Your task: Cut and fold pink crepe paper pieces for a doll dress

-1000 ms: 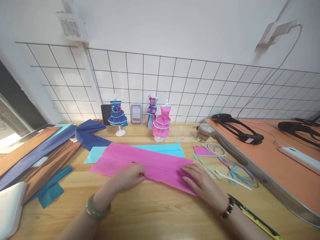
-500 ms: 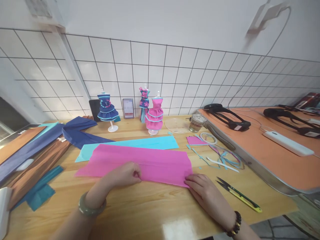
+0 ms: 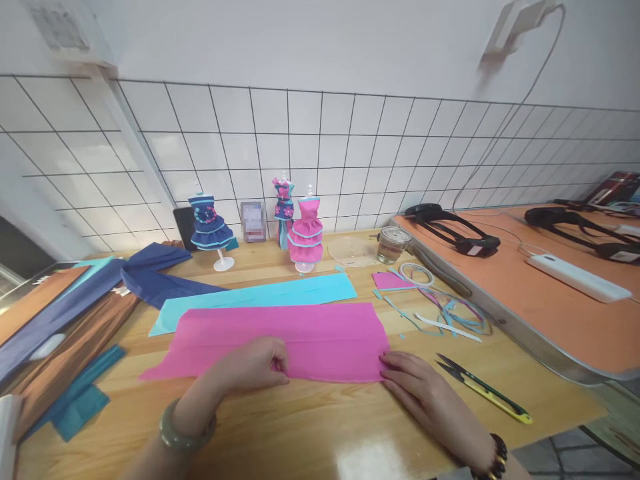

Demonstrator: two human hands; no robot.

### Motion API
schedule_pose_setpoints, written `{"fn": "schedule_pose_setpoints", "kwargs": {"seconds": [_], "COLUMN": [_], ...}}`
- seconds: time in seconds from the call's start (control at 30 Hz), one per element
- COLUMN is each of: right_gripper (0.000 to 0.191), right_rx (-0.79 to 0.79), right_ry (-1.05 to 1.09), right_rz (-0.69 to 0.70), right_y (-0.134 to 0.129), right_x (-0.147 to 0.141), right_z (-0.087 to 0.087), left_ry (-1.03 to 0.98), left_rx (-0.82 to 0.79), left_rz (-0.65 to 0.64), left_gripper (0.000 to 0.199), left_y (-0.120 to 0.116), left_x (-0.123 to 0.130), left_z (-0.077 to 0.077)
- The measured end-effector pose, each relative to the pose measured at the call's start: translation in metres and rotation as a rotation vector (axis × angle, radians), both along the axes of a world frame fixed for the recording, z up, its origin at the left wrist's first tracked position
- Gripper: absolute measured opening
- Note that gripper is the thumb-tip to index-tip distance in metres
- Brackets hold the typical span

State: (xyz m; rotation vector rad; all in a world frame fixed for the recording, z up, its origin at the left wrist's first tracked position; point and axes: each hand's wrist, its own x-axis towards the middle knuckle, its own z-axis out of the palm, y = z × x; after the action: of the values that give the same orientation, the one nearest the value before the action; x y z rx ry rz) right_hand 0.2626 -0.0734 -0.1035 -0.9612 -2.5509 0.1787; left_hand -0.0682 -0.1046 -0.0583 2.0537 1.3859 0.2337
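Note:
A long strip of pink crepe-like fabric (image 3: 325, 330) lies spread across the wooden table in front of me. At its near edge my left hand (image 3: 260, 365) is closed, with the edge pinched in the fingers. My right hand (image 3: 425, 390) rests at the strip's right end, fingers stretched out, their tips touching the corner. Just behind the pink strip, partly covered by it, is a light blue strip (image 3: 280, 290). Yellow-handled thread snips (image 3: 485, 390) lie to the right of my right hand.
At the back stand three small dress forms in blue (image 3: 213, 230), mixed (image 3: 284, 200) and pink dresses (image 3: 305, 237), beside a lidded cup (image 3: 393, 243). Folded fabrics (image 3: 75, 333) pile up at left. Ribbon scraps (image 3: 460, 317) lie at right, beside an orange-topped surface (image 3: 565, 320).
The view has shifted a little. My right hand has slid slightly right at the pink fabric's corner, and the near edge lies slightly closer to me. My left hand keeps its pinch.

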Motion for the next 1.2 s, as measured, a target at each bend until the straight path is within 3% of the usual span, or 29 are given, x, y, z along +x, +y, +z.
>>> {"fn": "schedule_pose_setpoints", "kwargs": {"seconds": [0.7, 1.2], "right_gripper": [0.022, 0.023], "right_rx": [-0.281, -0.326], "right_ry": [0.365, 0.392], "right_rz": [-0.188, -0.287], "right_y": [-0.0016, -0.0027], "right_x": [0.0003, 0.0023], "right_z": [0.0038, 0.0037], "left_ry": [0.018, -0.012], "left_rx": [-0.072, -0.111], "left_rz": [0.052, 0.048], "left_gripper": [0.016, 0.02], "left_y": [0.0054, 0.0077], "left_x": [0.0008, -0.0002], "left_z": [-0.0077, -0.0067]}}
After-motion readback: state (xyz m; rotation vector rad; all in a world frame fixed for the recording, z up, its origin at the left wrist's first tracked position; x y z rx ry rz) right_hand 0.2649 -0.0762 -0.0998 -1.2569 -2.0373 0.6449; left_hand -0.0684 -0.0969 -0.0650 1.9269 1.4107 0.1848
